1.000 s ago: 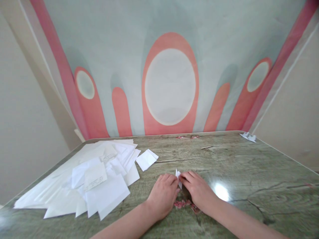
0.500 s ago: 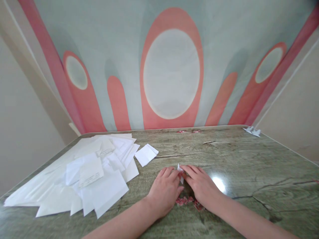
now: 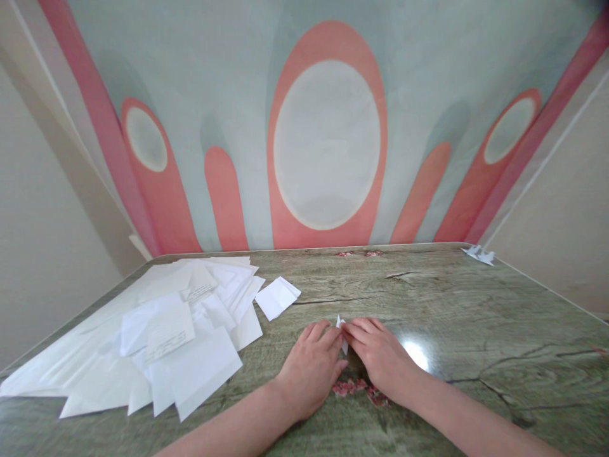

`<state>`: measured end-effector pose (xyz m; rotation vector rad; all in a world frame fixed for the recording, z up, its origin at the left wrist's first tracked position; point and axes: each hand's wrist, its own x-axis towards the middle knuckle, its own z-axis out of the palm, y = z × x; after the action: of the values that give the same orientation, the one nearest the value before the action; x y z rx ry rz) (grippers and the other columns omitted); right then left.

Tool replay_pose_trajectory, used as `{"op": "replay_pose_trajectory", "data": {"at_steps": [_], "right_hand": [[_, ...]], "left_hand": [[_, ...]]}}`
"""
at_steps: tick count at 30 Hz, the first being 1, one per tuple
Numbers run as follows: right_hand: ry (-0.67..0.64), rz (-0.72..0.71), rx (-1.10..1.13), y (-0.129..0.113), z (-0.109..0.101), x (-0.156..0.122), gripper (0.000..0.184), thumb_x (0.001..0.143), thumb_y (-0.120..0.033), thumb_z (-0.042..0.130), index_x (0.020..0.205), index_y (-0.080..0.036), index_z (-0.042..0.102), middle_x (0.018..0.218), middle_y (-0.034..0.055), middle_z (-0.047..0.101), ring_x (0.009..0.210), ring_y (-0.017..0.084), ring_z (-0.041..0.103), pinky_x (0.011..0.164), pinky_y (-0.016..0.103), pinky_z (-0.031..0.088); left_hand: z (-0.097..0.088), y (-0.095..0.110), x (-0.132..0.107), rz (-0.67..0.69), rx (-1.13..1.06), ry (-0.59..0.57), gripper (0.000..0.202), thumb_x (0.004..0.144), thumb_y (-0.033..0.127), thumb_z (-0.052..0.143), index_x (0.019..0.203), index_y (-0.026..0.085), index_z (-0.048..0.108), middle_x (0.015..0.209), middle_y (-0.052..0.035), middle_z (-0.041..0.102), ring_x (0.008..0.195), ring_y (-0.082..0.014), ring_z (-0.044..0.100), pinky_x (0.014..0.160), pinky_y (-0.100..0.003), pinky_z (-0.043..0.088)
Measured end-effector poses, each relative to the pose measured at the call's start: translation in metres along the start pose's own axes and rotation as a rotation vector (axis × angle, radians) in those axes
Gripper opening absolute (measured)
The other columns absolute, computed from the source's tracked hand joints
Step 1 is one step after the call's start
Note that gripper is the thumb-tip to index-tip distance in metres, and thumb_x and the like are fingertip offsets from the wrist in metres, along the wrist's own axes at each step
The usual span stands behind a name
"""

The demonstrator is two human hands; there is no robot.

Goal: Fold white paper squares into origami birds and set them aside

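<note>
A small piece of folded white paper (image 3: pixel 344 346) stands between my two hands, low over the wood-patterned table (image 3: pixel 428 292). My left hand (image 3: pixel 314 358) has its fingers bent around the paper's left side, with the thumb just below. From the right, my right hand (image 3: pixel 375 348) pinches the same paper with thumb and forefinger. Only a pointed tip and a lower edge of the paper show; the fingers cover the rest.
To the left lies a wide spread of white paper sheets (image 3: pixel 204 374). A small stack of square papers (image 3: pixel 278 298) sits beside it, nearer the middle. Several small folded paper pieces (image 3: pixel 480 255) rest at the far right corner. A painted backdrop (image 3: pixel 247 82) rises behind the table.
My right hand's fingers have drawn in closer on the folded paper, and less of it shows. The whole view has shifted slightly.
</note>
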<state>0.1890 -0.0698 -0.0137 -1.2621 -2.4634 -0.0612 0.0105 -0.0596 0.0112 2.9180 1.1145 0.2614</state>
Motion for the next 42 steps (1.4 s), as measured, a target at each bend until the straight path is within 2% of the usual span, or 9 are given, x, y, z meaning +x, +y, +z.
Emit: {"op": "replay_pose_trajectory", "data": {"at_steps": [3,8,16,20,23,26,31,36,42], "right_hand": [[-0.009,0.01,-0.012,-0.002,0.0,0.0,0.03,0.082,-0.01,0.048,0.109,-0.013,0.06,0.103,0.0103,0.063,0.101,0.023,0.048,0.088,0.037,0.039],[0.007,0.012,-0.022,-0.004,-0.001,-0.002,0.032,0.082,-0.008,0.046,0.111,-0.015,0.058,0.109,0.0104,0.06,0.099,0.022,0.049,0.087,0.038,0.039],[-0.023,0.06,0.003,-0.006,-0.005,-0.002,0.024,0.08,-0.008,0.049,0.099,-0.015,0.062,0.104,0.0101,0.06,0.097,0.022,0.05,0.085,0.036,0.041],[0.063,0.061,0.087,0.001,0.0,-0.006,0.031,0.079,-0.005,0.047,0.103,-0.017,0.061,0.102,0.0088,0.06,0.095,0.021,0.052,0.084,0.036,0.043],[0.165,0.138,0.153,0.01,0.004,-0.009,0.035,0.081,-0.005,0.041,0.105,-0.02,0.061,0.099,0.0068,0.061,0.09,0.02,0.055,0.08,0.036,0.045],[0.212,0.218,0.172,0.017,0.006,-0.011,0.029,0.083,-0.009,0.042,0.1,-0.021,0.063,0.094,0.0059,0.062,0.086,0.019,0.056,0.078,0.036,0.046],[0.18,0.276,0.214,0.016,0.007,-0.008,0.02,0.083,-0.015,0.049,0.093,-0.022,0.064,0.087,0.0043,0.06,0.083,0.019,0.055,0.077,0.035,0.044],[0.154,0.334,0.271,0.011,0.008,0.0,0.013,0.083,-0.021,0.051,0.089,-0.022,0.063,0.084,0.0037,0.058,0.08,0.019,0.055,0.073,0.032,0.044],[0.114,0.457,0.235,0.008,0.008,0.009,0.01,0.081,-0.023,0.053,0.074,-0.02,0.059,0.077,0.0029,0.056,0.074,0.018,0.055,0.069,0.03,0.043]], "left_hand": [[0.0,0.0,0.0,0.001,0.0,0.0,0.036,0.085,0.034,0.048,0.118,0.018,0.046,0.119,-0.0063,0.053,0.117,-0.0239,0.04,0.1,-0.039,0.03],[0.003,0.002,-0.002,0.013,0.022,-0.004,0.042,0.087,0.038,0.044,0.123,0.017,0.045,0.124,-0.0086,0.051,0.118,-0.0244,0.041,0.101,-0.038,0.03],[0.0,0.003,-0.003,0.0,0.029,-0.011,0.042,0.087,0.038,0.044,0.123,0.016,0.046,0.124,-0.0083,0.052,0.117,-0.0249,0.042,0.101,-0.038,0.03],[0.004,-0.001,-0.002,0.019,0.017,0.007,0.041,0.087,0.037,0.042,0.123,0.017,0.045,0.122,-0.0077,0.053,0.117,-0.0236,0.042,0.102,-0.038,0.029],[0.006,-0.003,-0.002,0.04,0.005,0.015,0.038,0.088,0.034,0.041,0.122,0.018,0.045,0.122,-0.0078,0.052,0.117,-0.0228,0.042,0.101,-0.038,0.029],[0.004,-0.004,0.001,0.043,0.0,-0.006,0.033,0.088,0.03,0.041,0.118,0.018,0.049,0.116,-0.0079,0.055,0.111,-0.0226,0.046,0.098,-0.037,0.033],[-0.003,-0.004,0.01,0.08,0.029,-0.043,0.026,0.088,0.027,0.042,0.105,0.014,0.056,0.098,-0.0089,0.06,0.097,-0.0236,0.052,0.089,-0.038,0.039],[-0.005,-0.008,0.016,0.061,-0.011,-0.052,0.022,0.088,0.022,0.037,0.088,0.015,0.058,0.087,-0.0073,0.06,0.086,-0.0212,0.054,0.082,-0.035,0.044],[-0.002,-0.012,0.013,0.093,-0.071,-0.026,0.021,0.087,0.019,0.039,0.095,0.016,0.058,0.092,-0.0075,0.061,0.091,-0.0215,0.055,0.086,-0.036,0.043]]}}
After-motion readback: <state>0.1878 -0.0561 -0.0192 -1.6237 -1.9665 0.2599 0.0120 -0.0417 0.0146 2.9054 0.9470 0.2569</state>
